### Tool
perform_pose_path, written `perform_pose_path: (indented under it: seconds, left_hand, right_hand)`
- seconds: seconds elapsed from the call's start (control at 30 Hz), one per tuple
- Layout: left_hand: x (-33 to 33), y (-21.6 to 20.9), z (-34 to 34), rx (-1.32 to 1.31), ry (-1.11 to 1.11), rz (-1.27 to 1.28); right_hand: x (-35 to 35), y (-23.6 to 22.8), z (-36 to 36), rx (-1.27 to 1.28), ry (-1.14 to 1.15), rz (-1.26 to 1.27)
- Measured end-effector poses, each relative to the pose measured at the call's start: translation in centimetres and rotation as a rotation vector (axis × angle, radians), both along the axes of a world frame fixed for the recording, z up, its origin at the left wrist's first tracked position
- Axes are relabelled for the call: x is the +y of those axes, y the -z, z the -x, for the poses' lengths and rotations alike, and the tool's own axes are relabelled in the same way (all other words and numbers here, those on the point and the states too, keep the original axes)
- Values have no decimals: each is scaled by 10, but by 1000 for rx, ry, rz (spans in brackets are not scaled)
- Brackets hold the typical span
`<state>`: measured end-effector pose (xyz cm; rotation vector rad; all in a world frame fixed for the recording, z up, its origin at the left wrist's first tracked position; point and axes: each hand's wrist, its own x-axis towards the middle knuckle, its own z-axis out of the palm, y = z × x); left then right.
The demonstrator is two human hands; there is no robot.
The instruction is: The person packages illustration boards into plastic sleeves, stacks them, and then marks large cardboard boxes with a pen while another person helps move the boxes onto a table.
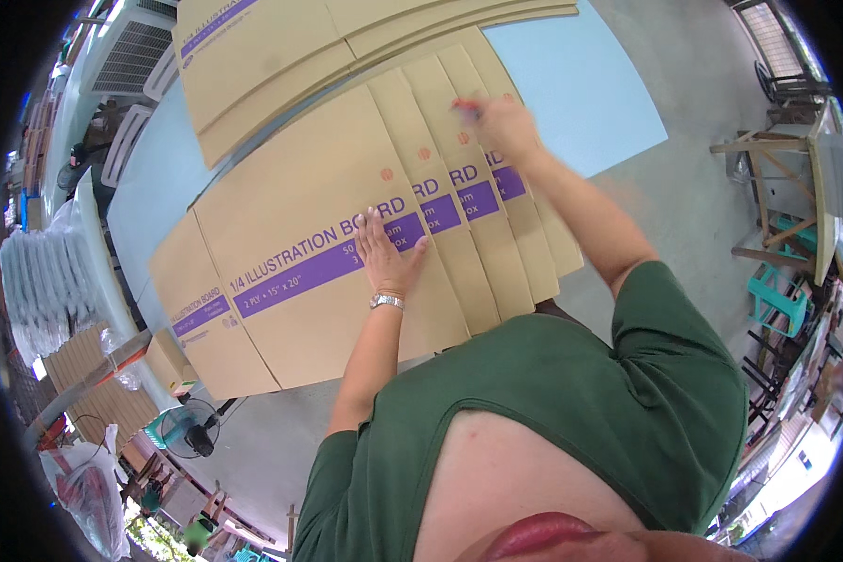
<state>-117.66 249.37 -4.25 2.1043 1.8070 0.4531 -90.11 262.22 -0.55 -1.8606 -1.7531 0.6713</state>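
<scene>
Green fabric of the person's shirt point(571, 403) fills the lower part of the head view, and both bare forearms reach up from it over a table point(581, 89) with a pale blue top. On that table lies a fanned row of flattened brown cardboard boxes point(300, 253), each with a purple printed band, overlapping one another like shingles from left to right. The left hand point(386, 253) lies flat and open, palm down, fingers together, on the top box near its purple band; a silver wristwatch point(386, 301) sits on that wrist. The right hand point(506, 126) is further away, closed around a small red-tipped thing point(464, 108) whose tip touches one of the overlapped boxes near its upper edge; motion blur hides what kind of thing it is. Small reddish round marks point(424, 153) show on several of the boxes in a row. A second stack of flat boxes point(253, 56) lies at the far end of the table.
</scene>
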Motion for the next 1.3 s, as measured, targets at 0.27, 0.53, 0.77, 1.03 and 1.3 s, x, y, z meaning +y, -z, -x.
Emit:
perform_pose_path:
  seconds: [0.27, 0.53, 0.77, 1.03, 1.3]
  left_hand:
    - [5, 20, 10, -52, -4, -64]
    - [4, 13, 11, -83, -45, -66]
    - [6, 11, 8, -78, -44, -42]
    - [5, 14, 7, -61, -44, -43]
    - [6, 12, 5, -62, -33, -55]
  right_hand:
    - [-61, 45, 128, 665, -390, 333]
    - [17, 57, 73, 1359, 65, 518]
    - [29, 53, 88, 862, -239, 270]
    - [25, 61, 96, 783, -260, 180]
    - [28, 60, 98, 767, -264, 92]
